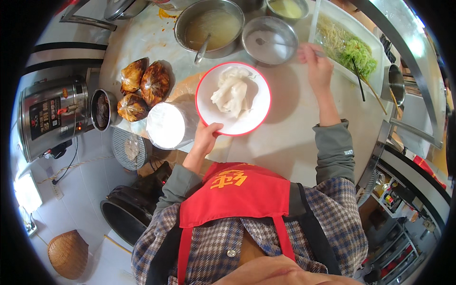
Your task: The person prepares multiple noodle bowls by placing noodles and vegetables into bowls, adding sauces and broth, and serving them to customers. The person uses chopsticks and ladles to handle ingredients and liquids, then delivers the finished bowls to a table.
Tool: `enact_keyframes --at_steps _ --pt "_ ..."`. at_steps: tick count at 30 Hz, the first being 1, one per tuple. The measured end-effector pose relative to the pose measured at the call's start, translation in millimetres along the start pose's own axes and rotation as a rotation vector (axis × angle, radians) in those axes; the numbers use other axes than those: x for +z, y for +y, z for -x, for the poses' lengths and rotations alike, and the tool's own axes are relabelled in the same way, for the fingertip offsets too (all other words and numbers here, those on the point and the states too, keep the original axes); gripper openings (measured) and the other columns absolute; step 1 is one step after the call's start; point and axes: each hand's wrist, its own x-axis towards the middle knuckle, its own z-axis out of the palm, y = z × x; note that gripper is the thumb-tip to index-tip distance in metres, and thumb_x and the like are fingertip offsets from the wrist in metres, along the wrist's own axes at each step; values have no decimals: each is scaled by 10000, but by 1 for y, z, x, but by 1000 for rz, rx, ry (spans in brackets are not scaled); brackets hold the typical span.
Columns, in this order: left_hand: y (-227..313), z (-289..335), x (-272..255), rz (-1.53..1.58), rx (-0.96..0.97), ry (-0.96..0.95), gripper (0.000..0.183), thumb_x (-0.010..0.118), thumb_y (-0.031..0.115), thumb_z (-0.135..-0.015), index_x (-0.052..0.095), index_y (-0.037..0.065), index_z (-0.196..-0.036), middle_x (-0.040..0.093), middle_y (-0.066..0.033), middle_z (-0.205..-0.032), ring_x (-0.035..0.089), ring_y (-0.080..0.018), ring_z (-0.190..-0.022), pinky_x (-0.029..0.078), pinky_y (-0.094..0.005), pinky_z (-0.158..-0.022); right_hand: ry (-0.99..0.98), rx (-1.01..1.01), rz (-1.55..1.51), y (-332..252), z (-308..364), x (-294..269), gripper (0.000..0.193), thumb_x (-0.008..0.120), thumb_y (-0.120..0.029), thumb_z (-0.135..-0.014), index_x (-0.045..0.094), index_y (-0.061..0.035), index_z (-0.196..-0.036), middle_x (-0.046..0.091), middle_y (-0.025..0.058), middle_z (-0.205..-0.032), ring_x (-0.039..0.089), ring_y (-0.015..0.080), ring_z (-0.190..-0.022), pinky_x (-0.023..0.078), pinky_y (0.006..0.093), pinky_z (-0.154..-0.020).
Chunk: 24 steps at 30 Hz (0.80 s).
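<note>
My left hand [205, 138] grips the near rim of a white bowl [259, 121] with a red edge, its thumb over the rim. Soft white folded strips [232, 97], perhaps wide noodles, lie in that bowl. Beyond and to the right, my right hand [313, 61] is closed round the handle of a spoon [280, 44]. The spoon reaches into a steel bowl [268, 57] of white powder or grains. Left of it stands a larger steel pot [178, 33] of cloudy liquid, with a ladle [203, 50] leaning on its rim.
Several tied bags of brown food [154, 83] lie at the left, by a wrapped white stack [166, 126] and a steel pot of dark contents [100, 110]. A tray [349, 73] of greens, with chopsticks [358, 80], stands at the right. A steel cooker [54, 118] is far left.
</note>
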Motion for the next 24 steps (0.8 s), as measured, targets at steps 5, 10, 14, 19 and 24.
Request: enact_keyframes --at_steps 5,10,14,19,24 --pt "5 -2 4 8 55 -14 565 547 -116 -771 431 22 -1307 567 -87 -1192 588 -199 -1049 512 -327 -859 -2 98 -127 20 4 -10 235 517 -186 -990 594 37 -992 671 121 -831 630 139 -689 517 268 -630" --pt "8 -1 10 30 66 20 564 543 -118 -772 431 18 -1307 567 -92 -1193 588 -202 -1055 511 -329 -865 14 201 -303 35 5 -4 238 511 -188 -986 568 43 -999 658 151 -823 645 175 -710 531 292 -635" --pt "13 -1 13 43 65 40 557 545 -108 -775 433 18 -1305 567 -99 -1197 591 -211 -1057 512 -330 -869 61 260 -367 37 4 -10 234 518 -184 -979 560 43 -1014 656 167 -843 646 206 -713 537 316 -640" --pt "17 -1 14 55 69 26 544 555 -75 -785 426 17 -1306 563 -108 -1210 596 -226 -1056 526 -344 -856 126 283 -463 20 9 -27 240 503 -182 -986 562 49 -1010 660 183 -833 633 209 -660 536 325 -611" --pt "17 -5 20 54 90 40 506 553 -29 -796 443 16 -1288 584 -121 -1182 626 -254 -1008 544 -399 -838 111 51 -560 -9 21 -52 221 466 -151 -1001 559 49 -1016 655 184 -831 622 215 -664 532 345 -620"
